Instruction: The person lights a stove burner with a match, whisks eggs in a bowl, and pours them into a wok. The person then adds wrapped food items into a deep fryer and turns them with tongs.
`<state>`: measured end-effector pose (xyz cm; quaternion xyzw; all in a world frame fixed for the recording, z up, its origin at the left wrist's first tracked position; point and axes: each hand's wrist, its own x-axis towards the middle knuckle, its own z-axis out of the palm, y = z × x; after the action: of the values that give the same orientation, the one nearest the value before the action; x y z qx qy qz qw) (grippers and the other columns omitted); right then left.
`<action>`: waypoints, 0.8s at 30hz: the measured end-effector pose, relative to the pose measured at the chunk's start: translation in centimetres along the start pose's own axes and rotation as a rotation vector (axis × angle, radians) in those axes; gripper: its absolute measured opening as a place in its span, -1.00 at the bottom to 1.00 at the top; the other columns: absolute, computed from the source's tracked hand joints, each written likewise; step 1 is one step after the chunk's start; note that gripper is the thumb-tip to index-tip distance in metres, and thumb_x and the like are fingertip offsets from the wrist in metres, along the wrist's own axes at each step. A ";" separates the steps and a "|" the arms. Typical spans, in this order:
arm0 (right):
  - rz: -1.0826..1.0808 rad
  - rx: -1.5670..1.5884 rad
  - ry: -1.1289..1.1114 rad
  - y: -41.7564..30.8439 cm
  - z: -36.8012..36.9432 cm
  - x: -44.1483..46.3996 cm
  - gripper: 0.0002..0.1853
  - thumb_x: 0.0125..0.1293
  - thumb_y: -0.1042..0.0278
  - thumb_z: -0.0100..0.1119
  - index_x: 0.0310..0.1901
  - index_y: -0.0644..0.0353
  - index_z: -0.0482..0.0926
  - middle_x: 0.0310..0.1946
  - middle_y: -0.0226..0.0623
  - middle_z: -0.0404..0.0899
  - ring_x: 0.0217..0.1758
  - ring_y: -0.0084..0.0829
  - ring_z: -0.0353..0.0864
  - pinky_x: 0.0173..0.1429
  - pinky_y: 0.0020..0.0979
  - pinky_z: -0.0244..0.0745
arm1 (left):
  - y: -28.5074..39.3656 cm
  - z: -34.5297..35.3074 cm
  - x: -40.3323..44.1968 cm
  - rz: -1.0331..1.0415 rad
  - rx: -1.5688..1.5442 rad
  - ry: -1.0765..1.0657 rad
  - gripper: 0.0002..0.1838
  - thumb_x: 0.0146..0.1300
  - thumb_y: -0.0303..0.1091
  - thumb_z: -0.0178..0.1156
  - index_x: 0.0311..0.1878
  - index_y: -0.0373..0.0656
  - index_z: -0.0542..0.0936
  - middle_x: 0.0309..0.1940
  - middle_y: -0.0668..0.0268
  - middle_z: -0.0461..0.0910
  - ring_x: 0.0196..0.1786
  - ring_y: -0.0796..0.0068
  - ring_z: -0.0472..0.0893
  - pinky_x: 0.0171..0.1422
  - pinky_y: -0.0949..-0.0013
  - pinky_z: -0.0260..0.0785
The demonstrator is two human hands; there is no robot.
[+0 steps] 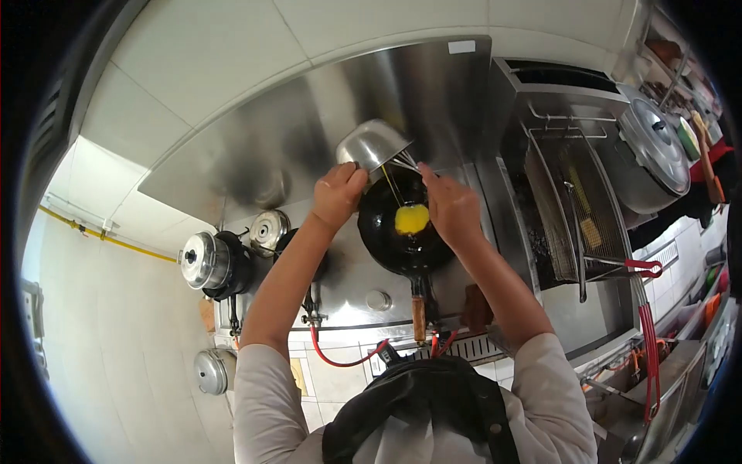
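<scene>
My left hand (338, 193) grips the rim of a shiny metal bowl (371, 144), which is tipped over the far side of a black wok (379, 241). Thin yellow streams run from the bowl's lip. Below them a bright yellow pool of what looks like beaten egg (412, 220) lies in the wok. My right hand (452, 207) is closed around a wire whisk (403, 161); its wires reach to the bowl's mouth, and its handle is mostly hidden by the hand. The wok's wooden handle (419, 319) points toward me.
Right of the wok stands a fryer with wire baskets (583, 197) and red-handled tools (648, 348). Beyond is a large lidded pot (657, 147). Lidded pots (205, 263) stand on the left burners. A red hose (340, 362) runs along the stove's front. A steel splashback (309, 100) rises behind.
</scene>
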<state>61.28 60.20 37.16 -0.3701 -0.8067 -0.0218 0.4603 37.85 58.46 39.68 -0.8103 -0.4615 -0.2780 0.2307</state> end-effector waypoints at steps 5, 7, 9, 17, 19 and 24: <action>0.044 -0.006 0.078 -1.1 -0.9 3.0 -0.65 0.14 0.51 0.10 0.00 0.08 0.55 -0.58 -0.26 0.48 -0.59 -0.20 0.46 -0.46 -0.24 0.37 | 0.6 -5.2 2.9 0.038 -0.055 0.113 -0.74 -0.08 -0.59 0.23 -0.49 -0.16 0.30 -0.54 0.20 0.33 -0.50 0.13 0.43 -0.48 0.18 0.30; 0.069 0.071 0.007 -1.4 0.0 2.2 -0.68 0.16 0.51 0.08 -0.02 0.09 0.56 -0.55 -0.22 0.52 -0.54 -0.18 0.51 -0.42 -0.23 0.40 | 0.9 -6.1 3.0 0.043 -0.048 0.111 -0.72 -0.10 -0.59 0.24 -0.50 -0.16 0.28 -0.56 0.20 0.33 -0.51 0.13 0.43 -0.49 0.17 0.29; 0.126 0.154 0.021 -1.9 -0.1 2.0 -0.71 0.18 0.51 0.07 -0.05 0.11 0.58 -0.51 -0.19 0.56 -0.48 -0.15 0.55 -0.38 -0.24 0.43 | 0.9 -6.5 2.9 0.052 -0.037 0.117 -0.74 -0.11 -0.57 0.23 -0.50 -0.16 0.29 -0.55 0.21 0.32 -0.49 0.16 0.44 -0.48 0.18 0.30; 0.226 0.422 0.155 -2.6 -0.4 1.7 -0.75 0.22 0.47 0.08 -0.07 0.13 0.59 -0.44 -0.09 0.59 -0.40 -0.12 0.60 -0.34 -0.25 0.49 | 2.4 -6.7 2.7 0.080 -0.074 0.103 -0.78 -0.14 -0.55 0.20 -0.50 -0.15 0.32 -0.55 0.22 0.32 -0.48 0.19 0.45 -0.46 0.20 0.34; 0.301 0.367 0.115 -2.6 -1.4 2.1 -0.76 0.22 0.46 0.08 -0.07 0.12 0.59 -0.41 -0.06 0.60 -0.37 -0.10 0.60 -0.32 -0.24 0.49 | 2.7 -6.7 3.2 0.048 -0.084 0.131 -0.78 -0.15 -0.56 0.20 -0.51 -0.16 0.32 -0.55 0.22 0.32 -0.49 0.18 0.44 -0.47 0.20 0.33; 0.282 0.394 0.065 -2.3 -0.2 1.2 -0.74 0.21 0.43 0.09 -0.06 0.12 0.58 -0.37 -0.02 0.60 -0.33 -0.07 0.60 -0.28 -0.22 0.50 | 3.3 -6.4 4.1 0.016 -0.133 0.166 -0.75 -0.15 -0.60 0.21 -0.54 -0.18 0.29 -0.57 0.20 0.30 -0.52 0.15 0.41 -0.49 0.18 0.29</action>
<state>59.66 59.10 38.92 -0.3812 -0.7203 0.1887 0.5479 40.95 55.41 46.79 -0.8016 -0.4150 -0.3722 0.2161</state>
